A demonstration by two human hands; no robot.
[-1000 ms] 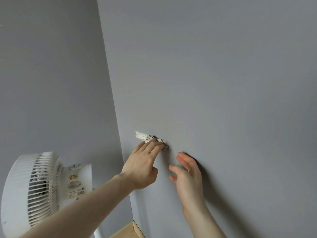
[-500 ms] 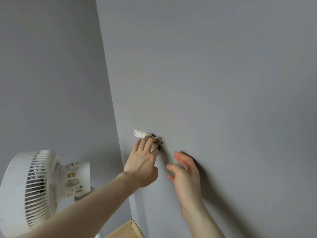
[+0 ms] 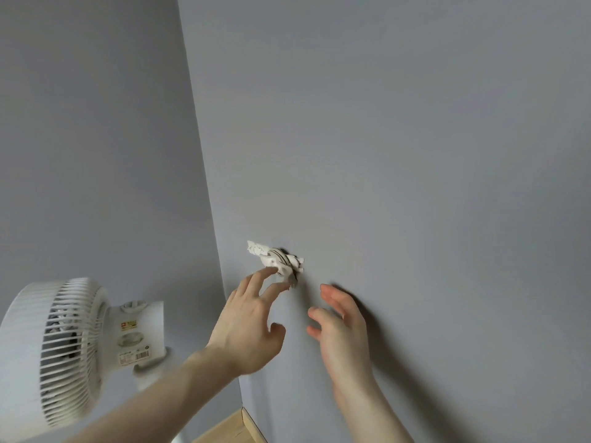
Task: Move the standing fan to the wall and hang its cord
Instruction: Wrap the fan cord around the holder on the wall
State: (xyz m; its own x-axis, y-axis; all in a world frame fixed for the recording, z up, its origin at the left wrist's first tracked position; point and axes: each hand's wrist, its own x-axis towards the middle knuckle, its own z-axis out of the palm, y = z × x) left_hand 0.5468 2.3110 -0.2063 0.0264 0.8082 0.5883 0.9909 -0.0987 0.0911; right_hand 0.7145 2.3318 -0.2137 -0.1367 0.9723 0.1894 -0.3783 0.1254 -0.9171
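1. The cord (image 3: pixel 279 261) is sitting as a small white wound bundle high on the grey wall (image 3: pixel 415 155), just right of the room's corner, and looks to be hanging from a dark hook that is mostly hidden behind it.
2. The left hand (image 3: pixel 248 327) is lying just below the bundle with its fingers spread and relaxed; one fingertip is touching or nearly touching the bundle's lower edge, and it is gripping nothing. Half a second ago its fingers were curled over the bundle, so it is now letting go and sliding down.
3. The right hand (image 3: pixel 340 324) is hovering open beside the wall, below and to the right of the bundle, fingers straight and holding nothing, much as it was a second ago.
4. The fan (image 3: pixel 60 353) is standing at the lower left, close to the corner, its head facing left and its stand out of view.
5. The bundle is staying up with no grip on it, which suggests the hanging step is essentially finishing.
6. The remaining risk is the bundle slipping off as the fingertip is leaving it; a slow withdrawal seems wise.
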